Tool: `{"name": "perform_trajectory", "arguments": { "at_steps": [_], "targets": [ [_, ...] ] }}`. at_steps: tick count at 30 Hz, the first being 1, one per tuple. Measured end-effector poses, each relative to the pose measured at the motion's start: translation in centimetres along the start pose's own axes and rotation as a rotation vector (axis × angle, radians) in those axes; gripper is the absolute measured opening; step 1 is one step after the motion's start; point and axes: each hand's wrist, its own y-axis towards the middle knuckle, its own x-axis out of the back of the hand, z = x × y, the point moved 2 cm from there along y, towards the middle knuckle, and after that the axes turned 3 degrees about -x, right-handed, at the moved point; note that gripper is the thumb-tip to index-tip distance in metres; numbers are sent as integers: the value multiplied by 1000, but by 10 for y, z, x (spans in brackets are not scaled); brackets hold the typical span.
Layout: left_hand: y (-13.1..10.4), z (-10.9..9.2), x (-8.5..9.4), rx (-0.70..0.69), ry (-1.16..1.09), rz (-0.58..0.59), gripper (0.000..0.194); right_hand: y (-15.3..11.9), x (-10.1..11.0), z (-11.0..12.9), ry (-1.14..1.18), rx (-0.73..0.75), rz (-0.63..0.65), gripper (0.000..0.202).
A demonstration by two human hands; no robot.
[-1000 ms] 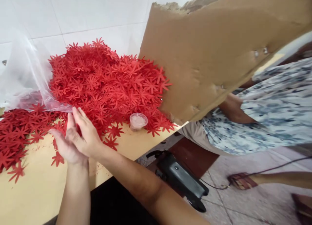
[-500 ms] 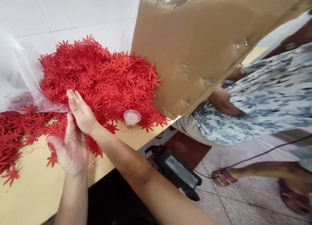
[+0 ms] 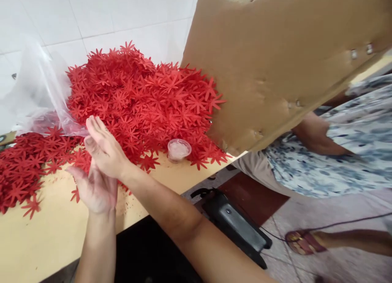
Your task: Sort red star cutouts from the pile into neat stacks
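In the head view my left hand (image 3: 99, 191) is palm up with its fingers straight and its thumb apart. Lying across its fingers, my right hand (image 3: 107, 150) is stretched flat and meets the left palm, covering much of it. I see nothing held between them. Both hands hover over the front of a big heap of red star-shaped cutouts (image 3: 143, 95), each with several pointed petals. A smaller spread of the same cutouts (image 3: 24, 164) lies to the left. To the right of my hands stands a small clear plastic cup (image 3: 179, 149) with pale contents.
A clear plastic bag (image 3: 52, 91) stands left of the heap on the pale table (image 3: 58, 230). A cardboard sheet (image 3: 260, 70) rises along the right side. Beyond it sits a person in a patterned top (image 3: 321, 164). A black case-like object (image 3: 239, 223) is below the table.
The view has shifted, so the heap, cup and cardboard appear farther right. My right hand has slid a little against the left, and both stay pressed together.
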Motion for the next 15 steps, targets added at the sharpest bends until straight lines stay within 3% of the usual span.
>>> {"name": "perform_trajectory", "arguments": {
  "at_steps": [2,7,12,15],
  "targets": [
    [2,-4,6,-27,-47,-12,72,0,-4,-2,37,-5,34,72],
    [15,-11,32,50,-59,-103,80,-33,-20,5,87,176,43,85],
    [0,6,16,-3,-65,-125,52,-9,-17,-12,206,-14,91,81],
    [-8,12,14,42,-80,-222,53,4,-18,-21,158,-80,110,82]
  ]
}}
